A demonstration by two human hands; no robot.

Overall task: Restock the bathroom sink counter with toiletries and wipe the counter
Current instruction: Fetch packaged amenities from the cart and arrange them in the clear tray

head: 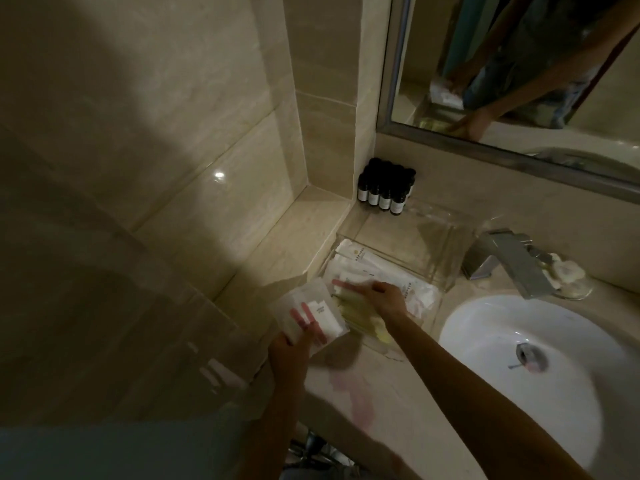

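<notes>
Plastic packet (323,311) gripped by left hand (289,348).

My one camera rides on my head, wide-angled, looking forward and steeply down from close above the worktop's (408,393) left back corner, basin (502,341) at right, mirror (519,64) along the top.

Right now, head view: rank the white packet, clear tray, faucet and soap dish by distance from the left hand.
1. White packet: held in the left hand itself.
2. Clear tray: just right of that hand, on the counter.
3. Faucet: behind the basin, well to the right.
4. Soap dish: beyond the faucet, farthest right.
</notes>
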